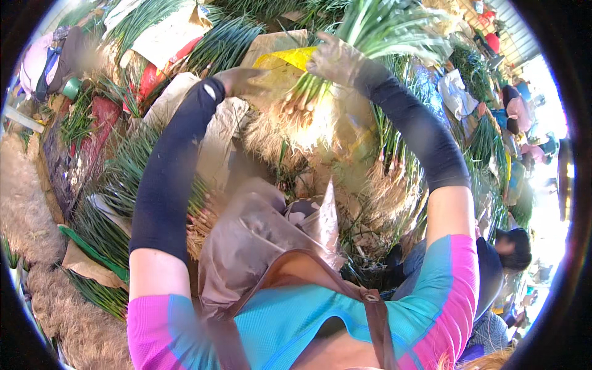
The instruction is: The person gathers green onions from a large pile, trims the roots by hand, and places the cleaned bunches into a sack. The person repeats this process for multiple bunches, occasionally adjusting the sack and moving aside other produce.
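Note:
My right hand (337,58) grips a bunch of green onions (311,91) around its stems. The green tops fan out up and to the right, blurred, while the pale roots hang towards me. To the left of this bunch is my left hand (243,81), blurred, with fingers stretched out and nothing seen in them. Below the held bunch lies a heap of onions with straw-coloured roots (270,134). A yellow sheet (291,58) shows just behind, between my two hands.
More green onions (391,180) lie at my right, and others (104,217) at my left. Sacking (162,34) covers part of the far pile. A person in dark clothing (490,263) sits close on my right; another person (46,64) is at the far left.

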Demonstrator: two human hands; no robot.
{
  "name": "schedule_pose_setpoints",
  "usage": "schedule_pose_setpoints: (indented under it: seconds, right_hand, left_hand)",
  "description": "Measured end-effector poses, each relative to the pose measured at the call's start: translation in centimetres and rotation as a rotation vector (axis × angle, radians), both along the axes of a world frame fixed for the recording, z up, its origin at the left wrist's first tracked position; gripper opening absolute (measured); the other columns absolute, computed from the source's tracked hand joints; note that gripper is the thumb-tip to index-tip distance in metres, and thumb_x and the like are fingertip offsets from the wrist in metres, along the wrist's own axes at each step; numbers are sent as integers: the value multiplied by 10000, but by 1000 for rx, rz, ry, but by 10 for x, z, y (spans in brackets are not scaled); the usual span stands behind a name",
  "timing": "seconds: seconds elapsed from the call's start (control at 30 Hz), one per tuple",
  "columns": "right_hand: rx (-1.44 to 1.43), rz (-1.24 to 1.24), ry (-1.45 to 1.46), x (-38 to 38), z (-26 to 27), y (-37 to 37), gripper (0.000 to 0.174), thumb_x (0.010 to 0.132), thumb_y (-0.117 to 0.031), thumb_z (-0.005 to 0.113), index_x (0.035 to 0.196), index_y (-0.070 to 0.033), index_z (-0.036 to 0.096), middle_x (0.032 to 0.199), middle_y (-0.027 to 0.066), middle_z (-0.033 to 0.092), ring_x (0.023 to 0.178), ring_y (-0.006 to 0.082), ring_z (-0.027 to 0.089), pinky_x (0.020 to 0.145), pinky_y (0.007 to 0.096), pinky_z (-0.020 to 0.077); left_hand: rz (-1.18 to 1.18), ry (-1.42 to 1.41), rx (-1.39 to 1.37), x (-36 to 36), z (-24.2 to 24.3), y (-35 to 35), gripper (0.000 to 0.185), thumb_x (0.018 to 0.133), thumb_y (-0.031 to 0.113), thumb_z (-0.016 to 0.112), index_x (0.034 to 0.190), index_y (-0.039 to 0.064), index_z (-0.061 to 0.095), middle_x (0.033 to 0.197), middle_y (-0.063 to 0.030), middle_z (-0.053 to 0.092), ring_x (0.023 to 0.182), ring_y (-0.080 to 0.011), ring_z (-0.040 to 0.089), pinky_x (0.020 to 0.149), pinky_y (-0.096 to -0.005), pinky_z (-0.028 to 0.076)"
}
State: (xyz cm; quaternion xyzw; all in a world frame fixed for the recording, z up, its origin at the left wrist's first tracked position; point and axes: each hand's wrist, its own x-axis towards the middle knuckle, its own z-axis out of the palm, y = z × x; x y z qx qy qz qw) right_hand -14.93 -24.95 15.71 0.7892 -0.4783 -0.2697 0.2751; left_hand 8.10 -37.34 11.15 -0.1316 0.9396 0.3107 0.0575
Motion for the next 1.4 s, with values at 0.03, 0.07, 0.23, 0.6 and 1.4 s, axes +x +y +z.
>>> schedule_pose_setpoints:
  seconds: [0.03,0.07,0.23,0.6,1.4]
  right_hand:
    - [-52,67,40,11,3,-4,70,844,-184,542,907,-158,556,772,38,599,843,210,614,1017,456,359]
    - [-26,134,-125,21,9,-6,86,856,-220,528,909,-157,554,790,30,597,877,203,607,1038,460,330]
    - [-507,312,-7,44,38,27,495,918,-327,478,1358,-130,366,1401,131,357,1282,248,358,1080,413,230]
    - [-950,-167,-1933,66,-81,111,466,878,-83,549,1313,-31,390,1282,178,450,1197,258,429,999,327,350]
    - [-288,-729,-573,57,-19,204,351,890,-318,457,1148,-89,524,1022,120,607,880,254,605,741,385,494]
  left_hand:
    - [-51,67,181,-9,2,8,609,831,383,601,1307,51,416,1337,-185,411,1163,-241,483,958,-364,423]
    - [-88,92,447,-13,0,18,623,810,351,637,1293,26,417,1294,-186,457,1116,-238,521,939,-367,441]
    - [70,368,1517,-30,-42,76,395,794,134,651,1137,-23,531,1018,-142,624,858,-191,619,745,-309,525]
    - [297,1128,2213,-104,-78,132,239,848,158,564,1041,17,576,1051,-123,610,975,-259,581,889,-388,464]
    - [614,1047,1872,-45,-30,154,140,838,185,639,796,71,570,645,15,549,443,-29,421,358,-148,320]
